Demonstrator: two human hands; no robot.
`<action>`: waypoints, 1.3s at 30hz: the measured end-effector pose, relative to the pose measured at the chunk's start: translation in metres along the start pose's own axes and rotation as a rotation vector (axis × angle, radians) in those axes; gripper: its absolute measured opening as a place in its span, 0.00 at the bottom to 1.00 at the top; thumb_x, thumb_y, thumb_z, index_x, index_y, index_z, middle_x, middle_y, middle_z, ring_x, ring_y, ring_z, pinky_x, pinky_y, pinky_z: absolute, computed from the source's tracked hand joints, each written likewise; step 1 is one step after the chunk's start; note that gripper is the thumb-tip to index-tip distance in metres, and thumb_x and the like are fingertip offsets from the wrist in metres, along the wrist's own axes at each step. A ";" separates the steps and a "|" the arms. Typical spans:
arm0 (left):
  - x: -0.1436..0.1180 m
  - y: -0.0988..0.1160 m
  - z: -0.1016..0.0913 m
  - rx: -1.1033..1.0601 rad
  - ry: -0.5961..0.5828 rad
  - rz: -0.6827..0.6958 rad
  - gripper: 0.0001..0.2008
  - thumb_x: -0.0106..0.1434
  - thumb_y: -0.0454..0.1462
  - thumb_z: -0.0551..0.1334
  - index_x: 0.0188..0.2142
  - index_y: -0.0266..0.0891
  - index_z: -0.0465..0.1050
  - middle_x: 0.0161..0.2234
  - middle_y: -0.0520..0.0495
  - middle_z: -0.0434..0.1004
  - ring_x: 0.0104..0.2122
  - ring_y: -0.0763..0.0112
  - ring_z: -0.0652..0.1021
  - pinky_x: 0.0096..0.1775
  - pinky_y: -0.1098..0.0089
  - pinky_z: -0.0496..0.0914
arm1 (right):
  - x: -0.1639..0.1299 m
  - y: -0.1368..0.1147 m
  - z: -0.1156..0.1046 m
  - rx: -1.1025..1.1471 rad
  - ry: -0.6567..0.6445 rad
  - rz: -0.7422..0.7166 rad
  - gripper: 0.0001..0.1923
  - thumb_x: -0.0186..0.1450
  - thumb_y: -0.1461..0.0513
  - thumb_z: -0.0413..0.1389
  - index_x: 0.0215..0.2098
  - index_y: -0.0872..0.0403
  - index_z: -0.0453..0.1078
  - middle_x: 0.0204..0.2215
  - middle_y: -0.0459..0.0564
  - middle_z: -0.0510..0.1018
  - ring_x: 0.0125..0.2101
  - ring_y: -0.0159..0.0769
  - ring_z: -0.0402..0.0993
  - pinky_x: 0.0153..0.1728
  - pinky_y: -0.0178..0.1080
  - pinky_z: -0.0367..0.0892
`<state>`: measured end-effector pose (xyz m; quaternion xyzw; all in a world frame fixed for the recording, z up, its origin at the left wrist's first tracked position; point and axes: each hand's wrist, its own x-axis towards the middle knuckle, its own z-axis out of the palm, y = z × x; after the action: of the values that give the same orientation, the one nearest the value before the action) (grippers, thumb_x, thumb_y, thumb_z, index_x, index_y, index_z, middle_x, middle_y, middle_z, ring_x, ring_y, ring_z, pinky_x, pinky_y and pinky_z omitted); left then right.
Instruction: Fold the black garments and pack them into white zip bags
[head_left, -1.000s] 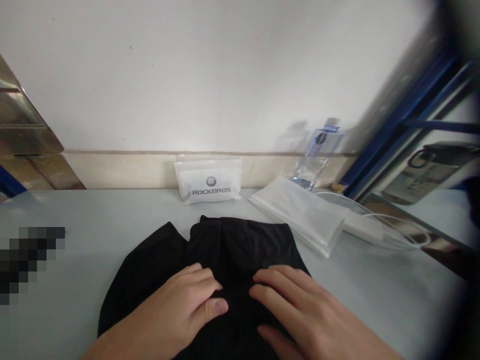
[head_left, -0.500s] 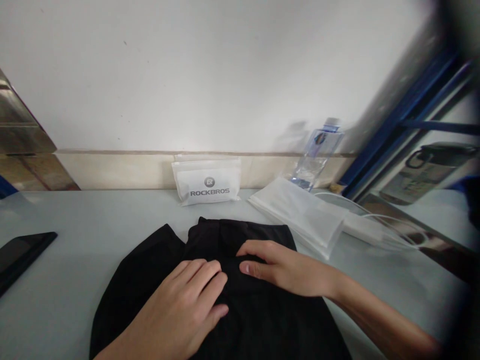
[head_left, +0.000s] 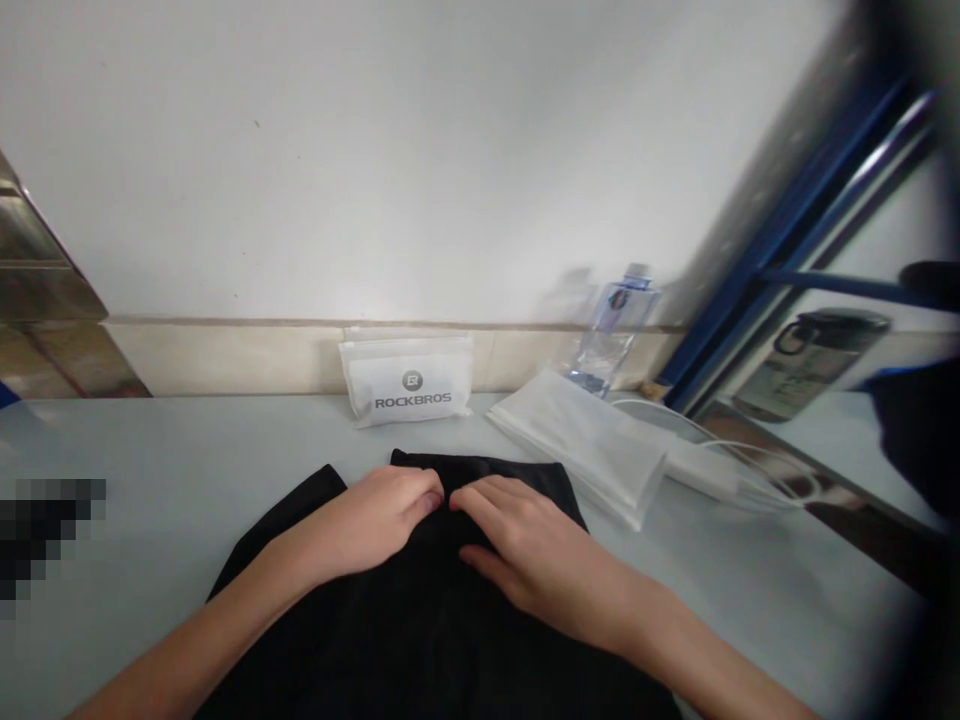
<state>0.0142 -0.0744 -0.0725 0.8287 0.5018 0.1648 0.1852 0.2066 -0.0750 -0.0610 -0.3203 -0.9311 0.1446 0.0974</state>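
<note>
Pale desk (head_left: 150, 450) against a white wall, with a black garment (head_left: 420, 640) spread in front of the person.

Both hands lie palm-down on the garment near its far edge: the left hand (head_left: 367, 520) and the right hand (head_left: 517, 555) meet at the fingertips, fingers loosely extended and gripping nothing (whether they pinch a fold I cannot tell). This looks like pressing or smoothing the cloth flat; going on would call for even pressure outward from the middle, so that no crease gets trapped. Behind stand a white pouch (head_left: 409, 385) and a bottle (head_left: 611, 325), well apart from the hands; a stack of clear bags (head_left: 581, 445) lies just beside the garment's right corner.
</note>
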 end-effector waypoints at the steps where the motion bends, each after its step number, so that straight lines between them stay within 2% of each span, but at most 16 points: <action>1: 0.003 -0.003 0.001 0.013 0.054 -0.032 0.12 0.67 0.36 0.50 0.33 0.42 0.71 0.31 0.51 0.76 0.33 0.68 0.76 0.36 0.71 0.67 | 0.007 0.004 0.001 0.016 -0.005 0.016 0.09 0.63 0.66 0.53 0.42 0.57 0.67 0.39 0.54 0.74 0.41 0.43 0.68 0.43 0.44 0.61; 4: -0.003 -0.004 0.009 0.104 0.305 -0.189 0.16 0.67 0.36 0.44 0.34 0.38 0.69 0.36 0.42 0.73 0.40 0.58 0.73 0.43 0.59 0.64 | 0.029 0.021 0.004 0.095 -0.007 0.059 0.09 0.64 0.65 0.51 0.43 0.57 0.67 0.37 0.55 0.75 0.39 0.42 0.69 0.42 0.43 0.61; 7: -0.023 0.006 0.016 0.046 0.512 -0.329 0.11 0.66 0.39 0.47 0.36 0.38 0.66 0.38 0.41 0.70 0.42 0.54 0.70 0.45 0.53 0.62 | 0.048 0.038 0.003 0.208 -0.004 0.098 0.08 0.63 0.63 0.52 0.40 0.57 0.69 0.35 0.53 0.76 0.37 0.40 0.70 0.40 0.41 0.61; 9: -0.034 0.015 0.022 -0.273 0.493 -0.462 0.10 0.64 0.42 0.51 0.36 0.39 0.65 0.38 0.42 0.70 0.40 0.56 0.72 0.41 0.57 0.67 | 0.056 0.045 0.000 0.311 -0.002 0.124 0.06 0.61 0.62 0.54 0.35 0.57 0.70 0.33 0.52 0.76 0.35 0.39 0.70 0.38 0.40 0.61; 12: -0.036 0.028 0.031 -1.026 0.389 -0.653 0.14 0.65 0.43 0.50 0.44 0.36 0.63 0.46 0.37 0.68 0.44 0.58 0.73 0.41 0.61 0.71 | 0.057 0.047 -0.004 0.506 0.032 0.165 0.08 0.62 0.60 0.52 0.33 0.57 0.69 0.31 0.50 0.75 0.32 0.37 0.69 0.35 0.39 0.62; 15: -0.019 0.040 0.034 -1.592 0.405 -0.614 0.19 0.67 0.44 0.49 0.52 0.34 0.59 0.53 0.37 0.65 0.51 0.64 0.71 0.50 0.67 0.67 | 0.047 0.035 -0.004 0.711 0.075 0.195 0.14 0.65 0.55 0.47 0.38 0.57 0.66 0.31 0.48 0.73 0.29 0.33 0.69 0.30 0.37 0.64; 19: 0.003 0.050 0.024 -1.806 0.434 -0.391 0.22 0.64 0.49 0.55 0.50 0.37 0.67 0.50 0.43 0.72 0.52 0.63 0.70 0.53 0.67 0.65 | 0.029 0.004 0.004 1.370 0.127 0.231 0.11 0.62 0.55 0.53 0.35 0.54 0.66 0.29 0.44 0.71 0.28 0.28 0.68 0.31 0.31 0.63; 21: 0.005 0.050 0.017 -1.798 0.439 -0.433 0.20 0.60 0.46 0.60 0.48 0.38 0.69 0.45 0.44 0.75 0.48 0.61 0.74 0.51 0.65 0.68 | 0.025 -0.012 0.012 1.719 0.144 0.245 0.09 0.61 0.57 0.56 0.34 0.55 0.68 0.28 0.43 0.71 0.28 0.26 0.68 0.33 0.29 0.63; 23: 0.003 0.046 0.013 -1.787 0.409 -0.499 0.17 0.57 0.43 0.63 0.45 0.39 0.71 0.40 0.45 0.78 0.42 0.61 0.77 0.46 0.63 0.71 | 0.023 -0.023 0.019 1.849 0.135 0.268 0.09 0.62 0.56 0.54 0.36 0.54 0.68 0.27 0.43 0.71 0.27 0.26 0.67 0.32 0.29 0.63; 25: -0.001 0.041 0.010 -1.802 0.340 -0.530 0.12 0.55 0.41 0.64 0.37 0.39 0.73 0.33 0.46 0.78 0.37 0.61 0.79 0.40 0.64 0.74 | 0.023 -0.022 0.019 1.718 0.072 0.253 0.13 0.64 0.53 0.50 0.36 0.54 0.68 0.25 0.42 0.69 0.24 0.27 0.65 0.29 0.31 0.63; 26: -0.003 0.037 0.008 -1.807 0.310 -0.532 0.09 0.54 0.42 0.64 0.32 0.39 0.73 0.30 0.47 0.78 0.34 0.63 0.79 0.37 0.65 0.74 | 0.023 -0.017 0.016 1.531 0.027 0.223 0.15 0.65 0.52 0.48 0.34 0.54 0.68 0.23 0.42 0.68 0.22 0.27 0.64 0.27 0.31 0.62; 29: -0.007 0.027 0.004 -1.723 0.289 -0.558 0.12 0.53 0.43 0.64 0.22 0.39 0.68 0.21 0.50 0.73 0.25 0.68 0.77 0.29 0.71 0.73 | 0.019 0.017 -0.005 0.600 -0.044 0.147 0.18 0.66 0.53 0.46 0.27 0.54 0.69 0.21 0.44 0.69 0.22 0.29 0.63 0.26 0.32 0.58; 31: -0.007 0.019 0.003 -1.649 0.249 -0.616 0.17 0.54 0.48 0.63 0.20 0.38 0.66 0.16 0.51 0.69 0.19 0.73 0.73 0.22 0.75 0.69 | 0.014 0.050 -0.022 -0.023 0.033 0.232 0.14 0.65 0.55 0.49 0.26 0.53 0.69 0.23 0.45 0.73 0.25 0.30 0.66 0.28 0.34 0.57; 33: -0.006 0.012 0.003 -1.652 0.148 -0.676 0.24 0.53 0.56 0.60 0.20 0.37 0.65 0.13 0.51 0.65 0.14 0.76 0.68 0.17 0.77 0.64 | 0.008 0.083 -0.034 -0.212 0.072 0.347 0.10 0.63 0.59 0.50 0.29 0.55 0.70 0.27 0.50 0.75 0.29 0.36 0.68 0.30 0.36 0.56; 35: -0.005 0.007 0.005 -1.699 0.083 -0.713 0.29 0.52 0.61 0.56 0.20 0.36 0.66 0.12 0.50 0.64 0.12 0.77 0.66 0.15 0.77 0.61 | 0.002 0.109 -0.039 -0.272 0.048 0.418 0.09 0.61 0.59 0.52 0.32 0.56 0.71 0.28 0.53 0.76 0.29 0.40 0.70 0.29 0.37 0.56; 39: -0.004 0.008 0.009 -1.732 0.146 -0.763 0.23 0.60 0.52 0.51 0.25 0.34 0.70 0.13 0.48 0.67 0.12 0.74 0.68 0.15 0.76 0.62 | -0.003 0.131 -0.035 -0.319 -0.047 0.446 0.10 0.61 0.59 0.51 0.29 0.55 0.72 0.26 0.52 0.77 0.28 0.38 0.72 0.27 0.35 0.57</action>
<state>0.0224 -0.0825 -0.0768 0.1709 0.4526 0.4593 0.7450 0.2931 0.0291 -0.0718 -0.5252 -0.8507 0.0212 -0.0100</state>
